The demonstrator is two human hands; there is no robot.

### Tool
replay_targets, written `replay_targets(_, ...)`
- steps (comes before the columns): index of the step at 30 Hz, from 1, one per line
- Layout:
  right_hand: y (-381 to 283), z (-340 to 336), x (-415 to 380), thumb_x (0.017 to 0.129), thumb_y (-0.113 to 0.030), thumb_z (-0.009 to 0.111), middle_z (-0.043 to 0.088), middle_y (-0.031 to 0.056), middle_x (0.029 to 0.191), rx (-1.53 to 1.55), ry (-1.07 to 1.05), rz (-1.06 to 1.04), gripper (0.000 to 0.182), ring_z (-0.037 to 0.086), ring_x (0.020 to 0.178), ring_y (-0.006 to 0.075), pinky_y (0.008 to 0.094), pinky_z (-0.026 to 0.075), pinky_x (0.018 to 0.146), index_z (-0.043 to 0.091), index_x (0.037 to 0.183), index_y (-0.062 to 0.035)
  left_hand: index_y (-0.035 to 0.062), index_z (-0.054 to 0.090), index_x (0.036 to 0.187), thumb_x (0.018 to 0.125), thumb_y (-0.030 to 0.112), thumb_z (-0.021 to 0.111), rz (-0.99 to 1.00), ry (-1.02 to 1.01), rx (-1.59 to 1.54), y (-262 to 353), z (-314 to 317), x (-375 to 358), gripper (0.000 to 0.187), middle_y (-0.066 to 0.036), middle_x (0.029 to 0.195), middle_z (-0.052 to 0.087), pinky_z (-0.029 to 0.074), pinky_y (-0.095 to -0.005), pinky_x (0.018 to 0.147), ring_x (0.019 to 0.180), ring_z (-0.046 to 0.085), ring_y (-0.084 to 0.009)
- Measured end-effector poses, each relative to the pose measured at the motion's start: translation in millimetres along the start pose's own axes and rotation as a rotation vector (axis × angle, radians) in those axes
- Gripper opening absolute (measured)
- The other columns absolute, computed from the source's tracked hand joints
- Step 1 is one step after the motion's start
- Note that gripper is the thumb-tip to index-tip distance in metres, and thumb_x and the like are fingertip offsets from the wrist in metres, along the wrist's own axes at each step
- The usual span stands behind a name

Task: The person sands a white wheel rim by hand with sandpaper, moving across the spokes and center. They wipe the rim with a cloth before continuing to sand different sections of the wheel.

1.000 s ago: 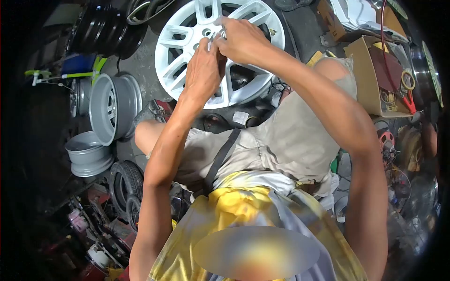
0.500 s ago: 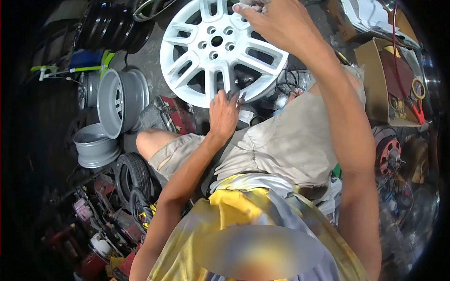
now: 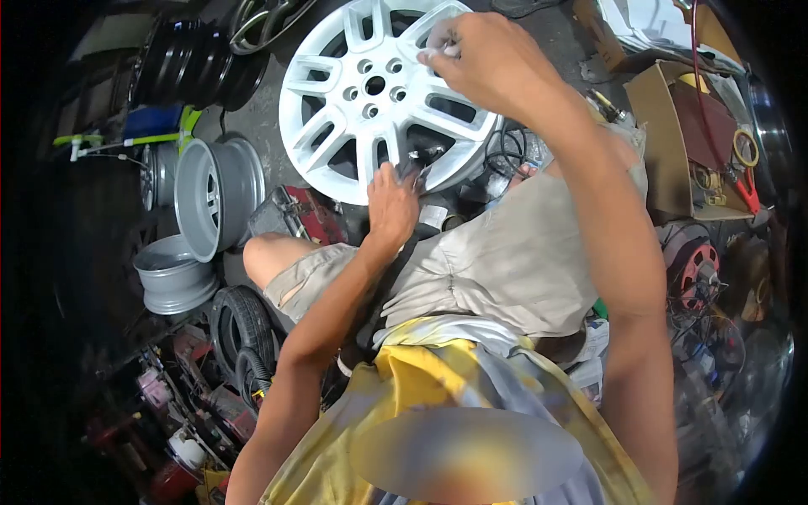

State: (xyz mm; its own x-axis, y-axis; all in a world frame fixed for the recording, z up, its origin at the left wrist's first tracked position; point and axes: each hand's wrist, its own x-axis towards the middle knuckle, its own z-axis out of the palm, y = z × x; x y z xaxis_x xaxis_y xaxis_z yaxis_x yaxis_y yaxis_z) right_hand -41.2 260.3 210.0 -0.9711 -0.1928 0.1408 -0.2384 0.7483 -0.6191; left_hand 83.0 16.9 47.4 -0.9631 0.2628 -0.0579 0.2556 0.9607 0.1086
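Observation:
A white multi-spoke wheel rim [image 3: 374, 50] with a dark centre bore and several bolt holes lies face up in front of my legs. My left hand [image 3: 394, 202] is closed over its near edge, fingertips at the bottom spoke. Dark grey shows beside those fingers. My right hand [image 3: 484, 55] is over the rim's upper right spokes, fingers curled in a pinch. Whitish stuff coats or sits between these fingertips; I cannot tell what they hold.
Grey wheel rims [image 3: 198, 198] stand at the left, with a black tyre [image 3: 240, 328] below them. A red and grey case [image 3: 307, 215] lies near my knee. At right, a cardboard box [image 3: 652, 126] holds red-handled scissors [image 3: 746, 189]. Black cable [image 3: 505, 156] coils beside the white rim.
My right hand has come down from the rim's top toward the right-hand spokes. My left hand keeps its place on the near edge. The whole view has shifted slightly.

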Motion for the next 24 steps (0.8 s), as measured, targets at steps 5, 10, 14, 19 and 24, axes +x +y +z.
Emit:
replay_targets(5,7,-17,-5,0.089,-0.025,0.069,0.071,0.025,0.091,0.087,-0.011,-0.012,0.028,0.068,0.093,0.041,0.0471,0.053,0.085,0.074,0.1,-0.0004,0.0064,0.07,0.119,0.088,0.014,0.068,0.157,-0.075,-0.027,-19,-16,-15,0.032,-0.017,0.102,0.05,0.046,-0.046,0.081,0.099,0.054,-0.0329)
replay_targets(10,16,-18,-4,0.085,-0.02,0.069,0.069,0.0288,0.092,0.071,0.034,0.04,0.025,0.067,0.094,0.0448,0.0505,0.054,0.084,0.074,0.095,0.0022,0.0062,0.062,0.131,0.084,0.016,0.068,0.291,-0.192,0.224,-30,-11,8,0.049,-0.013,0.11,0.05,0.044,-0.0409,0.085,0.106,0.051,-0.028)
replay_targets(14,24,-26,-11,0.086,-0.021,0.069,0.069,0.0287,0.093,0.065,0.006,0.068,0.026,0.067,0.094,0.0448,0.0506,0.054,0.083,0.074,0.095,0.0025,0.0165,0.057,0.14,0.088,0.023,0.068,0.636,-0.192,0.395,-58,-35,22,0.054,-0.012,0.11,0.049,0.044,-0.0407,0.084,0.104,0.052,-0.0263)
replay_targets(19,27,-26,-10,0.088,-0.028,0.07,0.072,0.0228,0.091,0.009,-0.058,0.114,0.029,0.069,0.092,0.0396,0.0465,0.053,0.086,0.075,0.103,-0.003,0.0137,0.059,0.136,0.085,0.01,0.063,0.507,-0.041,0.385,-58,-21,74,0.051,-0.011,0.106,0.051,0.046,-0.0413,0.082,0.1,0.054,-0.0275)
replay_targets(24,38,-19,-15,0.091,-0.033,0.07,0.072,0.0168,0.078,-0.054,-0.037,0.082,0.033,0.07,0.083,0.0352,0.0441,0.053,0.081,0.074,0.105,-0.0036,0.01,0.056,0.141,0.083,0.011,0.065,0.585,-0.124,0.386,-63,-29,48,0.059,-0.011,0.106,0.05,0.045,-0.0403,0.082,0.103,0.053,-0.0282)
